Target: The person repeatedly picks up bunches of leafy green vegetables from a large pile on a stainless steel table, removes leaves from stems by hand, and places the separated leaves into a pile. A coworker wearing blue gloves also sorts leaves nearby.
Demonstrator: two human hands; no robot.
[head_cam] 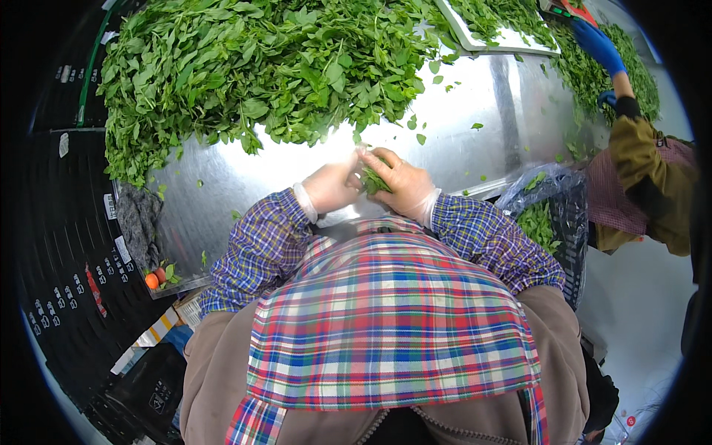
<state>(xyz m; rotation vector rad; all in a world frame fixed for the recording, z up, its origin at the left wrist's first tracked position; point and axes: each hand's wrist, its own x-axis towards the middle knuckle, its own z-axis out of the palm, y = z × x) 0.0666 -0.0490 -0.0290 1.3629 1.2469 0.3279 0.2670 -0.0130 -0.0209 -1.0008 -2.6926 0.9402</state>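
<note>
In front of my plaid apron (389, 311), both hands meet over the near edge of a shiny metal table (222, 172). Thin clear gloves seem to cover them. A small bunch of leafy green sprigs (374, 181) lies in the curl of my right hand (410, 183), thumb and fingers around it. My left hand (331, 186) is slightly blurred, its fingertips touching those of the right at the top of the bunch. Whether it grips a stem is hidden. Just beyond the hands spreads a large heap of leafy greens (267, 72).
At right, a plastic-lined black crate (567, 239) holds leaves. A white tray (512, 41) bears greens. A co-worker's blue-gloved hand (601, 47) is over another heap (634, 72). Stacked black crates (67, 222), a grey cloth (139, 222) and an orange round item (152, 281) are left.
</note>
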